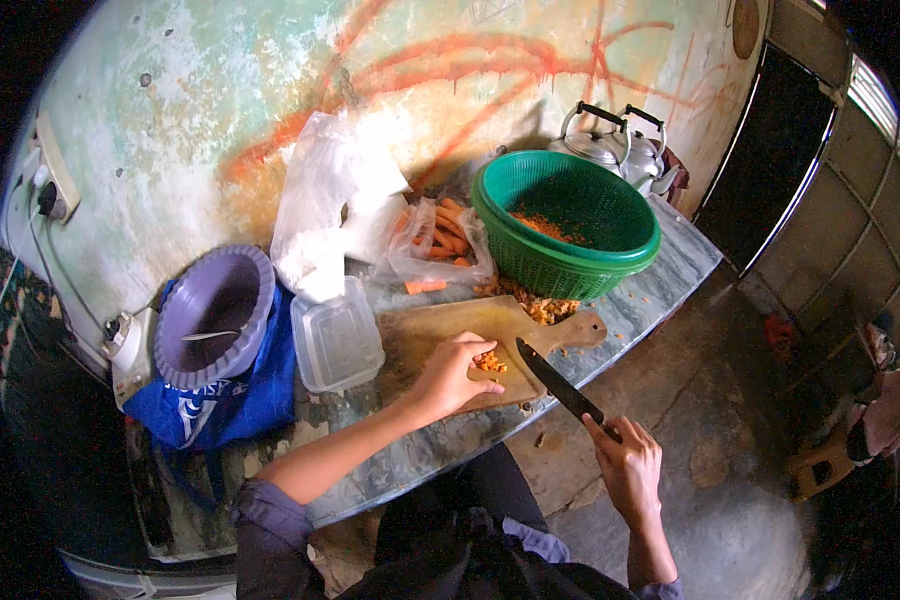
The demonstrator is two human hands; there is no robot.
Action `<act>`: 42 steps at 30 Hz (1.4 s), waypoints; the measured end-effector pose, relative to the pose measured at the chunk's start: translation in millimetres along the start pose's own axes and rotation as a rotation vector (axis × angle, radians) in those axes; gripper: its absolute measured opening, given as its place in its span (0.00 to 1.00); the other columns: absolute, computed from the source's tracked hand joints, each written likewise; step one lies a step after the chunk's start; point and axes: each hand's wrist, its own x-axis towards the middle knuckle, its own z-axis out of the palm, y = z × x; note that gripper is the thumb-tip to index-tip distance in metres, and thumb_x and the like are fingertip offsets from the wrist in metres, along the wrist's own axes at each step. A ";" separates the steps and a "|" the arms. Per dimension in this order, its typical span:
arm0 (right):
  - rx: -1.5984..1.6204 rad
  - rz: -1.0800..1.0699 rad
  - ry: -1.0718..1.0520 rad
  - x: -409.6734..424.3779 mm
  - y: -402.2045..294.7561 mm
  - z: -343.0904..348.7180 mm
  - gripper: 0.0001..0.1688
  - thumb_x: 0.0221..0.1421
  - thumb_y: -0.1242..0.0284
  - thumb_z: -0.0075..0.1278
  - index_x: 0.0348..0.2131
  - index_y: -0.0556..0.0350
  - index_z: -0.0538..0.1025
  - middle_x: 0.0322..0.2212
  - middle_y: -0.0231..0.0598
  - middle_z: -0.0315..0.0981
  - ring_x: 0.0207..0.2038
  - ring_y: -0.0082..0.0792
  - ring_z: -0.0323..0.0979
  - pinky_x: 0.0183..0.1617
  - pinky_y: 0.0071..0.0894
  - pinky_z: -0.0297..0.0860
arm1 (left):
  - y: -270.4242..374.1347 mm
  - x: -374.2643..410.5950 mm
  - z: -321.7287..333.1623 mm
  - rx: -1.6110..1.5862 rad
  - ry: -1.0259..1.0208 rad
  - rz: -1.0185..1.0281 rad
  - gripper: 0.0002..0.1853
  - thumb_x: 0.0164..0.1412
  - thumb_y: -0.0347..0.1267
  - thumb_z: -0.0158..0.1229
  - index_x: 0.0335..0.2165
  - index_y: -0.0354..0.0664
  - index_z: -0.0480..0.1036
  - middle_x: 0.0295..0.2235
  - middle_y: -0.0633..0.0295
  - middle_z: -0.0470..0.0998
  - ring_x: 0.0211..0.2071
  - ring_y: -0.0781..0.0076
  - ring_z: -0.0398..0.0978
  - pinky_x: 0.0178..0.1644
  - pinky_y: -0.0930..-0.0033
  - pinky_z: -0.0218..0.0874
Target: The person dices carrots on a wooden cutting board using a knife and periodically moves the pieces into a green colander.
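Note:
My right hand grips the handle of a dark-bladed kitchen knife, its tip over the right side of a wooden cutting board. On that board my left hand curves around a small heap of chopped carrot, thumb and fingers apart. The heap lies on the wood between them. Behind the board's handle are carrot scraps on the table. A short carrot piece lies just beyond the board, in front of a clear plastic bag of carrots.
A green plastic basket holding orange shreds stands at the back right, before two metal kettles. Left of the board are a clear plastic container and a purple basin with a spoon, beside blue cloth. The marbled tabletop's front edge is near my body.

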 end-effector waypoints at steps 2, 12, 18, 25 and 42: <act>-0.035 -0.002 0.031 2.3 2.9 1.8 0.28 0.49 0.78 0.52 0.50 0.37 0.78 0.29 0.33 0.69 0.29 0.36 0.70 0.33 0.37 0.70 | -9.4 2.3 4.0 -0.019 0.000 -0.011 0.31 0.41 0.34 0.76 0.45 0.31 0.77 0.37 0.54 0.78 0.31 0.69 0.76 0.38 0.70 0.69; 0.057 -0.038 -0.065 11.4 1.0 5.2 0.27 0.45 0.80 0.57 0.48 0.43 0.80 0.29 0.35 0.71 0.31 0.37 0.72 0.36 0.37 0.71 | -13.2 13.0 2.9 -0.067 -0.100 -0.154 0.21 0.43 0.30 0.75 0.37 0.32 0.80 0.31 0.57 0.78 0.30 0.72 0.77 0.35 0.73 0.72; 0.091 -0.095 -0.093 12.2 -11.8 14.2 0.31 0.44 0.78 0.55 0.51 0.41 0.77 0.32 0.34 0.72 0.32 0.37 0.72 0.35 0.38 0.72 | -10.0 4.8 7.7 -0.269 -0.003 -0.147 0.10 0.50 0.21 0.67 0.34 0.26 0.79 0.34 0.49 0.80 0.33 0.67 0.81 0.39 0.73 0.74; 0.165 -0.083 -0.100 13.5 -13.2 15.9 0.31 0.45 0.78 0.54 0.52 0.40 0.77 0.32 0.33 0.73 0.33 0.38 0.72 0.36 0.39 0.72 | -9.9 -1.0 7.1 -0.330 0.051 -0.169 0.08 0.52 0.18 0.64 0.34 0.27 0.80 0.35 0.49 0.81 0.34 0.66 0.82 0.41 0.73 0.75; 0.168 0.153 0.140 136.4 9.2 -55.2 0.23 0.50 0.74 0.56 0.47 0.37 0.80 0.32 0.37 0.74 0.29 0.46 0.76 0.35 0.43 0.72 | 51.4 191.9 -68.4 -0.029 0.094 0.027 0.07 0.45 0.28 0.71 0.29 0.42 0.84 0.25 0.57 0.83 0.26 0.74 0.80 0.33 0.72 0.70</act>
